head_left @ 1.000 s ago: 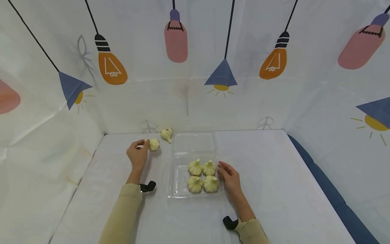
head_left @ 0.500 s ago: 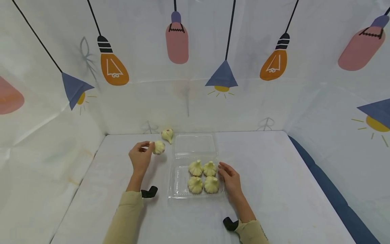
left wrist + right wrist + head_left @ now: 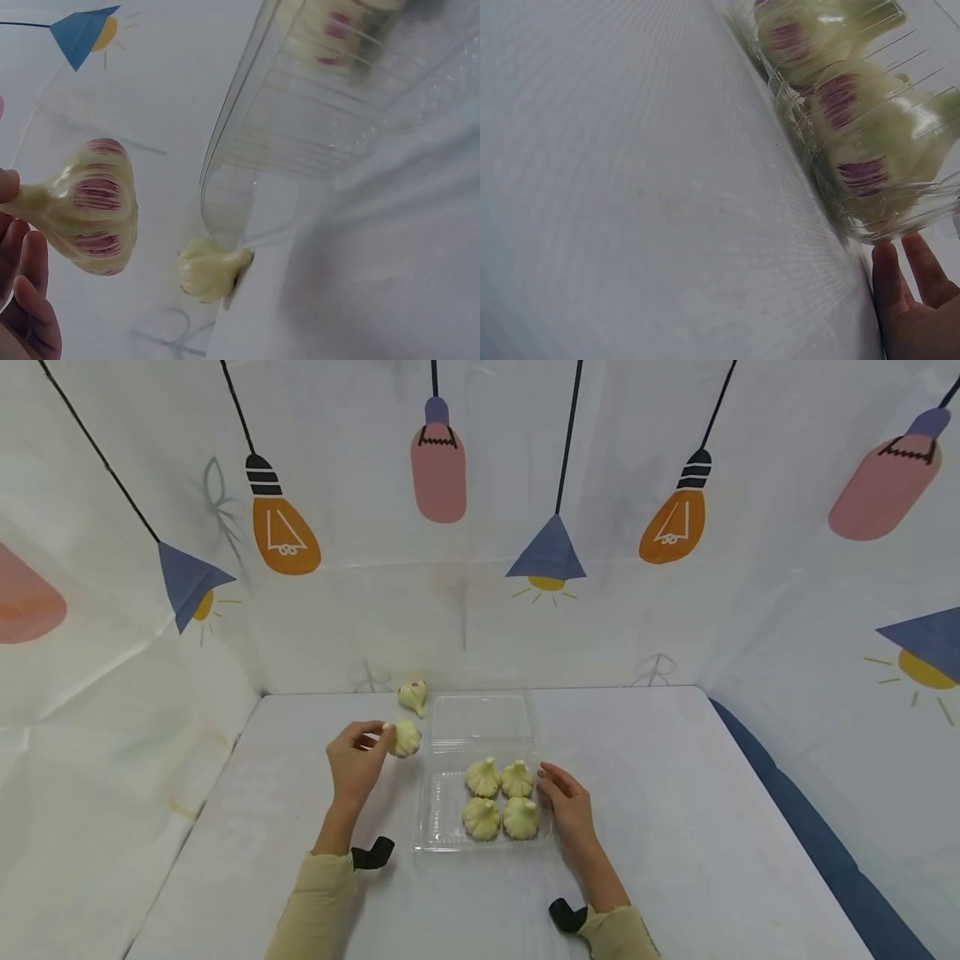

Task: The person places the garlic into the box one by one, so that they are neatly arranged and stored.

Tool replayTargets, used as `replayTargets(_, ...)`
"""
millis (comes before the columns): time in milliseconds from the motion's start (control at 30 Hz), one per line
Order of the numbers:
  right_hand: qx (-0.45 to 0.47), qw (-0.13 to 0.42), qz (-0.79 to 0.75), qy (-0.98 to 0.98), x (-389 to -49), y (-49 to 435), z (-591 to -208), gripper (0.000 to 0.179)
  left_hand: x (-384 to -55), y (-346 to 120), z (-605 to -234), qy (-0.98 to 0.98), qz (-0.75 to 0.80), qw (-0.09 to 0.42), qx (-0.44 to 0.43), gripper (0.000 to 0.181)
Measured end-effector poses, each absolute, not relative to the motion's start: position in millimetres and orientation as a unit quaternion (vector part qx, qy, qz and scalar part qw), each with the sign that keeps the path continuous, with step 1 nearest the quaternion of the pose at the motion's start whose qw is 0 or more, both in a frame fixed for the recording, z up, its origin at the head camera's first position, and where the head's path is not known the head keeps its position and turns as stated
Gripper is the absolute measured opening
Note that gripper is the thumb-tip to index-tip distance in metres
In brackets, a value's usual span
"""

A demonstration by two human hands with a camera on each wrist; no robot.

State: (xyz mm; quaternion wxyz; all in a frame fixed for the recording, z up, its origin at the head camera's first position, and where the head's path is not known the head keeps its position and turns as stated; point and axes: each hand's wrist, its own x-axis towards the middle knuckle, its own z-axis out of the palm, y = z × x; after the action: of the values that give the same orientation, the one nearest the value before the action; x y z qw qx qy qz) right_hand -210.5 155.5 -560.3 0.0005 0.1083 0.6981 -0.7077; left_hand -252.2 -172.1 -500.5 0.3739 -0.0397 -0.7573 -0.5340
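Observation:
My left hand [image 3: 358,764] pinches a garlic bulb [image 3: 406,739] by its stem, raised over the table just left of the clear plastic clamshell box [image 3: 442,810]. Up close in the left wrist view, that pale bulb shows purple streaks, with its stem between thumb and fingers. Several garlic bulbs [image 3: 481,818] sit in two rows in the right part of the box, stems up. At the box's right side is my right hand [image 3: 572,810], fingertips [image 3: 885,255] against the outer wall. Another bulb [image 3: 412,696] lies on the table behind the held one.
The box's lid [image 3: 480,717] is folded back toward the rear of the white table [image 3: 675,827]. A white sheet with printed lamps [image 3: 546,547] hangs around the back and sides. Black camera mounts [image 3: 372,853] stick out from both wrists.
The left hand has carried its garlic bulb right and slightly nearer, toward the box. The right hand stays at the box's side. The head view has shifted slightly.

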Motion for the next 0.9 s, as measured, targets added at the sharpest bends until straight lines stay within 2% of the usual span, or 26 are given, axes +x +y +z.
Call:
replayTargets(433,0.105,-0.009,-0.705,0.702,-210,156,-561,0.034,-237,-155,-508,-0.775,-0.532,0.331,-0.087,0.012)
replayTargets(700,0.104,-0.009,-0.706,0.701,-210,155,-561,0.034,-217,-136,-481,-0.773,-0.537,0.320,-0.110,0.013)
replayTargets(900,0.102,-0.009,-0.707,0.700,-209,155,-561,0.034,-213,-131,-477,-0.781,-0.532,0.305,-0.117,0.013)
